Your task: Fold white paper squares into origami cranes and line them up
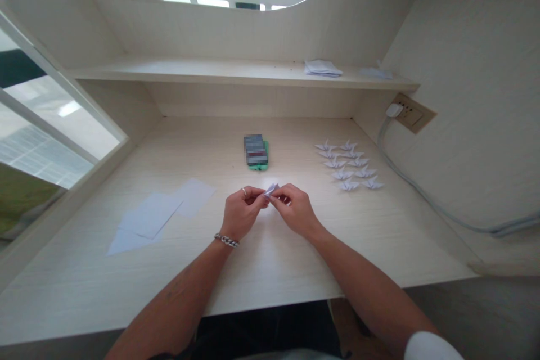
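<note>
Your left hand (240, 212) and right hand (296, 209) pinched the folded paper (271, 189), which likely called for light, even creasing pressure.

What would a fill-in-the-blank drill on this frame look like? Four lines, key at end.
1. Held by the left hand and right hand, the folded paper is ____ in colour.
2. The chain bracelet is on the ____ wrist.
3. The origami cranes stand on the desk in ____ columns running away from the person.
4. A paper stack lies on the ____ above the desk.

Missing words: white; left; two; shelf.
</note>
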A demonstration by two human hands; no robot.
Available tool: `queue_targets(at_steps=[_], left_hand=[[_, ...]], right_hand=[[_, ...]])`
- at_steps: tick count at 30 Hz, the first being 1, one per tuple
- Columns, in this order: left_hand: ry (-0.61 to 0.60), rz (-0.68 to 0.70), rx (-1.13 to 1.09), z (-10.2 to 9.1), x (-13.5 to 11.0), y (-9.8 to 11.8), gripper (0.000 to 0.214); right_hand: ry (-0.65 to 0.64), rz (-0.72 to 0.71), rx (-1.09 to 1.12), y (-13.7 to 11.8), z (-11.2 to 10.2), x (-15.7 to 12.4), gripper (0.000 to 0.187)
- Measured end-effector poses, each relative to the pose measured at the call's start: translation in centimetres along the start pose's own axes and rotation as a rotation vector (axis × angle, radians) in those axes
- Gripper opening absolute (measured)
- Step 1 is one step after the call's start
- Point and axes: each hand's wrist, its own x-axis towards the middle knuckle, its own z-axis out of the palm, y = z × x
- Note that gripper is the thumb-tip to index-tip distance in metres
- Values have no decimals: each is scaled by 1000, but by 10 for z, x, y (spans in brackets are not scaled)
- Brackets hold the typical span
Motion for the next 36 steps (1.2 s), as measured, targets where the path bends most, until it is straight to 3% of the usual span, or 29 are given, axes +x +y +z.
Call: queue_targets(at_steps=[7,13,18,23,28,32,36], left_hand=[[-31,-81,-77,0,4,-9,18],[-86,-134,-131,2,5,-12,27],[-6,-179,-298,4,5,-6,31],[36,-179,-367,2,5,-1,38],[26,-110,-234,1,5,2,48],[-35,-109,-287,2,3,2,40],[-21,-109,-268,4,4,-2,38]], right_hand=[[143,144,83,-2,1,1,11],[108,-69,-50,4,4,-3,10],[93,-257,-102,1,5,-4,12],[141,-267,-144,-1,5,-5,12],[108,-268,-230,-4,7,-7,21],[128,-276,-277,-3,6,-6,19],[139,-358,-286,-1,5,-5,18]])
